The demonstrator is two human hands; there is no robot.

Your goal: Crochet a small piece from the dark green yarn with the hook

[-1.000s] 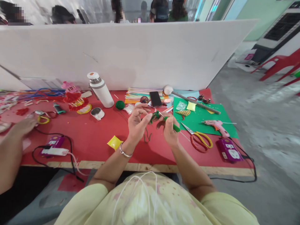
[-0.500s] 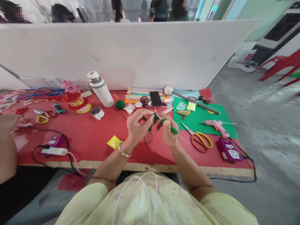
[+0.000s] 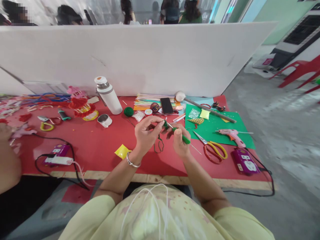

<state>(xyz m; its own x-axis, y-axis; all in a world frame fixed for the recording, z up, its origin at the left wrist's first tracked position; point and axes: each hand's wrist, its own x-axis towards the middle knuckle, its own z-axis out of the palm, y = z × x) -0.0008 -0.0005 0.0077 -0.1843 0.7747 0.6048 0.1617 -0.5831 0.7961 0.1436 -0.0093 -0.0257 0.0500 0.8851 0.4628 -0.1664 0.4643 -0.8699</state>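
Note:
Above the middle of the red table, my left hand (image 3: 147, 133) pinches a small piece of green yarn work (image 3: 165, 124). My right hand (image 3: 180, 141) is wrapped round the green handle of a crochet hook (image 3: 185, 138), whose metal shaft reaches into the yarn work. A loose loop of green yarn (image 3: 159, 145) hangs below the fingers. Behind my left hand lie a green yarn ball (image 3: 128, 111), a bag of white beads (image 3: 139, 116) and a thread spool (image 3: 148, 112). The hook's tip is hidden in the yarn.
Scissors (image 3: 214, 150), a pink glue gun (image 3: 232, 136) and a purple box (image 3: 245, 161) lie at the right. A white bottle (image 3: 110, 98), its cup (image 3: 104, 120) and a yellow packet (image 3: 122, 151) are at the left. Another person's arm (image 3: 8, 156) rests at the far left.
The view has shifted slightly. The other person's arm at the far left has moved a little. My hands hold nearly the same pose, and the hanging yarn loop has shifted slightly.

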